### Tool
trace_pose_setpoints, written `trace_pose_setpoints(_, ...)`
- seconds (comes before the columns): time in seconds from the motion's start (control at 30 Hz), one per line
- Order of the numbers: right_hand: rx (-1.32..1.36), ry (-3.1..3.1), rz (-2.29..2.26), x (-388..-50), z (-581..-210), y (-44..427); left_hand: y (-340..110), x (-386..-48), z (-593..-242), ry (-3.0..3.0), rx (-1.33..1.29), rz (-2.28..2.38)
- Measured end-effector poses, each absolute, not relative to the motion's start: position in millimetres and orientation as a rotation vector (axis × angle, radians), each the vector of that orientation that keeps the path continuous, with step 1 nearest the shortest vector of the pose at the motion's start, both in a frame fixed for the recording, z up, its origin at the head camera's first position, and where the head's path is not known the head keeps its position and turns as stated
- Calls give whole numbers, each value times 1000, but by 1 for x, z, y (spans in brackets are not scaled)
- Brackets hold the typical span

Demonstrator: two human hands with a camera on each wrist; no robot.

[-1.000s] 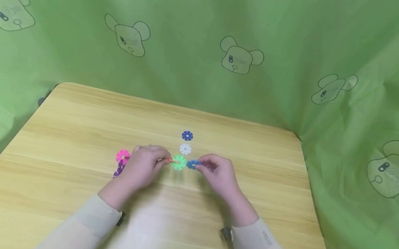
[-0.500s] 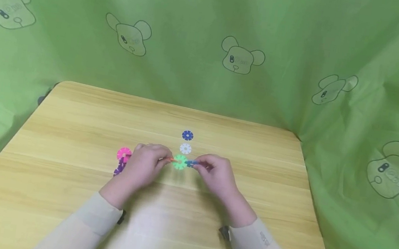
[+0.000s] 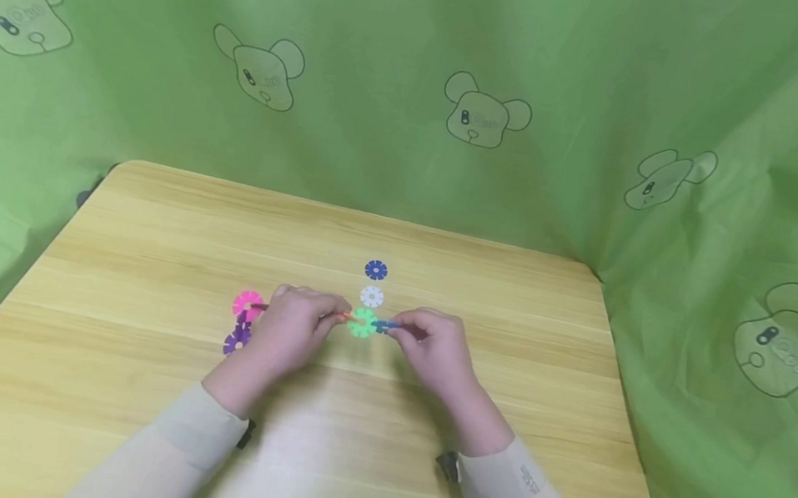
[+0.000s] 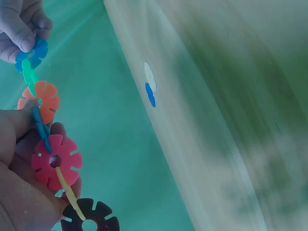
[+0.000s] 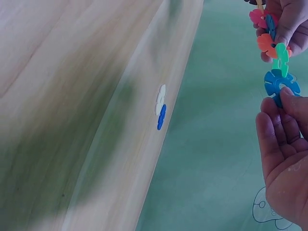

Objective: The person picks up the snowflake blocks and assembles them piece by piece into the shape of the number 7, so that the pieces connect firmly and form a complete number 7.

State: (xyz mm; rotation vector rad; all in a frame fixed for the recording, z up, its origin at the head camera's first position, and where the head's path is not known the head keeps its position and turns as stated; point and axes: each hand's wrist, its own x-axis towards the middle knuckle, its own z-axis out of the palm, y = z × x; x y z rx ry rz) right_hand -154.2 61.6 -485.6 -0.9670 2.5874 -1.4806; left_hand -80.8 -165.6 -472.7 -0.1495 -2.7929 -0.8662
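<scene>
My left hand (image 3: 292,327) pinches an orange snowflake disc (image 4: 49,91) in a chain of slotted plastic discs. Behind it in the left wrist view come a teal disc (image 4: 40,124), a reddish-pink disc (image 4: 42,168), a pale yellow disc (image 4: 70,193) and a dark disc (image 4: 103,223). Past the left hand in the head view hang a pink disc (image 3: 241,301) and purple discs (image 3: 233,343). A green disc (image 3: 355,329) joins the orange one. My right hand (image 3: 434,350) pinches a blue disc (image 5: 272,83), whose edge meets the green disc; how deep their slots engage, I cannot tell.
A white disc (image 3: 365,297) and a dark blue disc (image 3: 377,263) lie on the wooden table (image 3: 514,298), just beyond the hands. Green cloth (image 3: 357,168) with printed bear heads hangs behind the table and along its sides.
The right hand has brought the blue disc left against the green disc and turned it nearly edge-on. The left hand has shifted slightly right, and the chain's purple end has swung a little.
</scene>
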Motion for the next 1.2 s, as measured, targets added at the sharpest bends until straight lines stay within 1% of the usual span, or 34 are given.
trace_pose_setpoints(0.53,-1030,2534,-1564,-148,-488,57,-161,-79,-476,-2736,-159,-902)
trace_pose_setpoints(0.9,-988,2553,-1571,-145,-489,53,-166,-81,-474,-2793,-202,-823)
trace_pose_setpoints(1.03,-994,2544,-1437,-153,-491,53,-168,-80,-471,-2804,-197,-809)
trace_pose_setpoints(1.2,-913,2490,-1256,-178,-492,57,-174,-78,-475,-2815,-163,-786)
